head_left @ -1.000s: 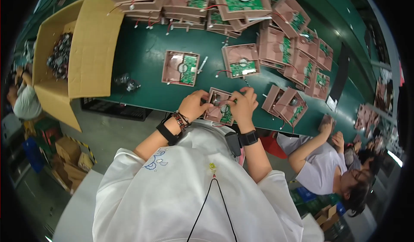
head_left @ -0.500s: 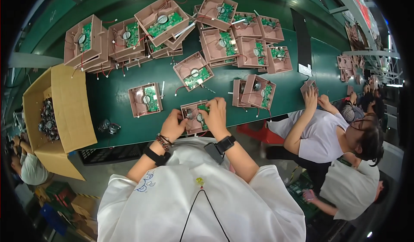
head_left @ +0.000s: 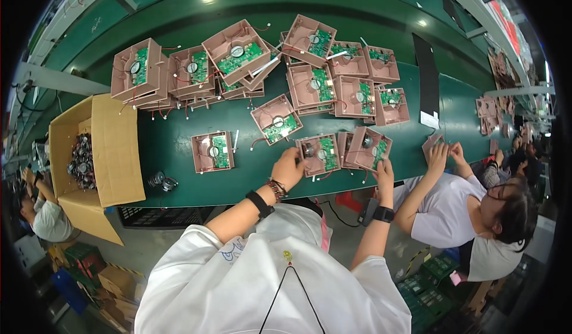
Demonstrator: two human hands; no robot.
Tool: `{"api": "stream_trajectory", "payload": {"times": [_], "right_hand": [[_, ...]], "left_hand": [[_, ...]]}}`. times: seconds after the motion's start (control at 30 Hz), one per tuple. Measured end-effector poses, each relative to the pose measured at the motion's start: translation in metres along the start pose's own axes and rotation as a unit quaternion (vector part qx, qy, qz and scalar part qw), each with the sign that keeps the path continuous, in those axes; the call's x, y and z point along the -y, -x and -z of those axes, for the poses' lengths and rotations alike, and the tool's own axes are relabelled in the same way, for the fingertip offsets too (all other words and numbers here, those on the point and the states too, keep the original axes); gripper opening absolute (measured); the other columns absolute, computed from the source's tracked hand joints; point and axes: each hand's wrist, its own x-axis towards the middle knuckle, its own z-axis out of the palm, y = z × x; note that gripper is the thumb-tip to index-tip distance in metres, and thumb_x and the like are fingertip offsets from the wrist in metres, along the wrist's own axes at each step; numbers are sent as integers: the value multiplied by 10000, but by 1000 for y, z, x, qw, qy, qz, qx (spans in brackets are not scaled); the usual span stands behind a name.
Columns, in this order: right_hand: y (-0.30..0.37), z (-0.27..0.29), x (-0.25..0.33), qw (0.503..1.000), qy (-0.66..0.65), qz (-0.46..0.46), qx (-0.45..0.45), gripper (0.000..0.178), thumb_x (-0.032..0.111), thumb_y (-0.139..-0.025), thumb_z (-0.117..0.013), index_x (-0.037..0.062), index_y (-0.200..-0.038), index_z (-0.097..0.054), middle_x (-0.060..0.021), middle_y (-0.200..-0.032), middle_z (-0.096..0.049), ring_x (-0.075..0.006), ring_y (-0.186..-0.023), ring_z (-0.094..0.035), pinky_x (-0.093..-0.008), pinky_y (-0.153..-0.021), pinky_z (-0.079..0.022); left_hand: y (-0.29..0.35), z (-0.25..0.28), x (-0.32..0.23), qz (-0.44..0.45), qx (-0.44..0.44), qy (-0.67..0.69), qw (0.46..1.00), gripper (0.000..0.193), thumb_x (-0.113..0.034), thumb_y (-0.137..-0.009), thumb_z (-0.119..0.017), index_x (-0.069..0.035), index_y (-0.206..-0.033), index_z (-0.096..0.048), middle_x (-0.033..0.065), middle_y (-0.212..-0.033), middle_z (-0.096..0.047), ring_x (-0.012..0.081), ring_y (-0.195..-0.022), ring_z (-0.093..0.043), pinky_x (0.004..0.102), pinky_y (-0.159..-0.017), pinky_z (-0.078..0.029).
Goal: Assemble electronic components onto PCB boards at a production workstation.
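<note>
A pink open plastic housing (head_left: 308, 167) with a green circuit board (head_left: 328, 156) and a small round speaker (head_left: 308, 150) sits on the bench. My left hand (head_left: 288, 169) grips its left wall, fingers and thumb closed about the edge. Just right of it, a second pink housing (head_left: 356, 147) lies tilted on top of another one (head_left: 344, 143). My right hand (head_left: 385, 173) is closed on the near right corner of that upper housing. Both housings face open side up. Thin wires with white plugs hang at their near edges.
Pink housings (head_left: 310, 78) with boards are stacked along the far side. A single housing (head_left: 201, 153) lies left of centre. Two loose speakers (head_left: 162, 181) are near the cardboard box (head_left: 122, 149) of speakers. A co-worker (head_left: 453, 179) sits at right beside a black strip (head_left: 425, 72).
The housing between my hands has moved right, up beside the two stacked ones. My right hand has let go of it and taken the upper stacked housing's corner. The view has shifted.
</note>
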Motion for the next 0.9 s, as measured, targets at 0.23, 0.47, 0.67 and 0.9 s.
{"api": "stream_trajectory", "payload": {"times": [0.23, 0.47, 0.67, 0.9], "right_hand": [[-46, 82, -65, 959, 254, 68, -111, 321, 175, -847, -562, 18, -1126, -531, -75, -790, -594, -194, -740, -541, -313, -645, -438], [34, -48, 65, 811, 414, 305, -278, 280, 150, -754, -622, 30, -1001, -570, -203, -1046, -503, -349, -961, -464, -425, -814, -364], [118, -194, 94, 747, 396, 370, 386, 330, 171, -745, -619, 45, -1045, -559, -126, -990, -575, -322, -903, -540, -428, -805, -397], [136, -238, 111, 611, 477, 493, 395, 398, 246, -732, -642, 91, -1088, -553, -80, -937, -565, -259, -894, -555, -375, -756, -414]], "left_hand": [[-7, -39, -28, -36, 188, 155, 969, 477, -87, -771, -597, -46, -1220, -441, 129, -1146, -477, 227, -879, -625, 318, -741, -497], [28, 85, -10, -114, 85, 93, 985, 203, 8, -756, -514, -61, -942, -560, 72, -944, -576, 221, -827, -614, 292, -733, -489], [89, 207, 117, 140, -264, -16, 954, 70, -59, -779, -530, -71, -834, -572, 101, -727, -611, 287, -699, -601, 340, -619, -477], [129, 233, 160, 127, -336, -294, 886, 398, -83, -684, -682, -96, -1039, -500, 182, -1035, -464, 395, -977, -484, 411, -735, -451]]}}
